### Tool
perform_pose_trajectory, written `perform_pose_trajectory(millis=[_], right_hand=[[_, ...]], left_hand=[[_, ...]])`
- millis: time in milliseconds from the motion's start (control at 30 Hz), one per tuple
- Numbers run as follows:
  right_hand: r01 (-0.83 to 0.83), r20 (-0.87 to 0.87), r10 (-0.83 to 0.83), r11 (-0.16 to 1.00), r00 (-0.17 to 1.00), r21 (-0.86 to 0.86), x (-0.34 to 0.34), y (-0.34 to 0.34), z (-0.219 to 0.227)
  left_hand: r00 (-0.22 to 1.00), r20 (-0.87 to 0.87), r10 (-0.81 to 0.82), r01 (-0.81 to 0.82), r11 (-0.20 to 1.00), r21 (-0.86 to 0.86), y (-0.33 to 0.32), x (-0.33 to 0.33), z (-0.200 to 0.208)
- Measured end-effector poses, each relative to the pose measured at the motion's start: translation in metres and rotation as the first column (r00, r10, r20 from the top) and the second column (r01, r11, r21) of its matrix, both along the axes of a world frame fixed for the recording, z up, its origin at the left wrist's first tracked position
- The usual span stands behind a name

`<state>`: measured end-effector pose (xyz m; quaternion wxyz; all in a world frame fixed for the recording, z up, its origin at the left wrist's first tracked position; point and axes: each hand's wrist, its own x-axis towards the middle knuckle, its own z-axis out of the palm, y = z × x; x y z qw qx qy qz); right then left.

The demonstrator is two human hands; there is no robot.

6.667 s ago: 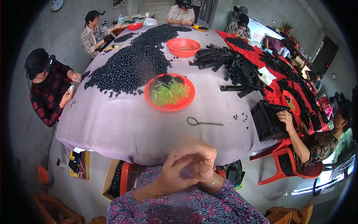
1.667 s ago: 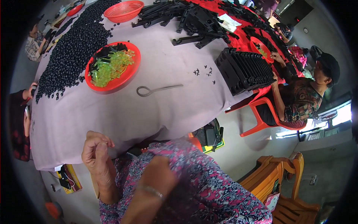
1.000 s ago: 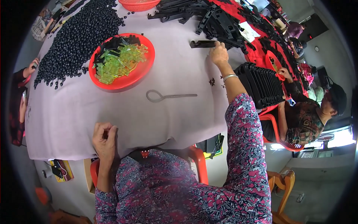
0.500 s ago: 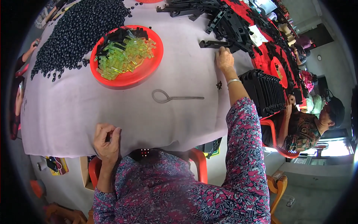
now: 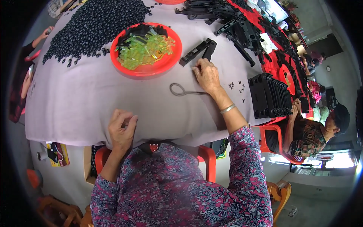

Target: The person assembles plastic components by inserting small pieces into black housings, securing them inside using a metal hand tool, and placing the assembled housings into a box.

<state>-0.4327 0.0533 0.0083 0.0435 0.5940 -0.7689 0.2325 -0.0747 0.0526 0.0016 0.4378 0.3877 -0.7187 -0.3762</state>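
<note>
My right hand (image 5: 207, 77) is over the table with its fingers closed on the end of a black plastic bar-shaped part (image 5: 210, 49). A second black bar (image 5: 193, 53) lies against it, so the pair makes a V. Part of the grip is hidden under my fingers. Just below that hand lies a grey wire loop with a straight stem (image 5: 177, 90), its end passing behind my wrist. My left hand (image 5: 121, 130) hovers near the table's front edge, fingers loosely curled and thumb apart, with nothing visible in it.
A red plate (image 5: 145, 72) holds clear yellow-green strips and black pieces. Behind it spreads a heap of small black beads (image 5: 94, 30). Black bars pile up (image 5: 242, 32) at the far right. Stacked black parts (image 5: 270, 94) and tiny black bits (image 5: 236, 87) lie rightward. Other people sit nearby.
My right hand has come back from the pile toward me and leftward, bringing black bars with it. The view has shifted slightly. My left hand stays near the edge, loosely curled.
</note>
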Motion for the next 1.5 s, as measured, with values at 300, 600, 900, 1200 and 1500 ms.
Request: perform_pose_trajectory(millis=[300,600,900,1200,1500], right_hand=[[-0.129,-0.044,0.121,0.937,0.992,-0.325,0.045,0.037,0.047],[-0.348,0.382,0.528,0.824,0.759,-0.447,0.142,0.099,0.086],[-0.361,0.809,0.475,0.864,0.346,-0.352,0.142,0.098,0.051],[-0.292,0.74,0.329,0.938,0.587,-0.185,0.13,0.083,0.024],[-0.248,0.562,0.226,0.968,0.796,-0.038,0.113,0.07,0.041]], left_hand=[[0.992,-0.116,-0.044,0.046,0.999,0.018,-0.006,-0.003,-0.003],[0.983,-0.179,-0.041,0.037,0.999,-0.026,-0.01,0.002,0.004],[0.998,0.059,0.037,-0.026,0.985,-0.172,-0.03,0.016,0.014],[0.954,0.276,-0.12,0.173,0.969,-0.178,-0.043,0.025,0.001],[0.927,0.357,-0.112,0.196,0.958,-0.208,-0.039,0.026,0.002]])
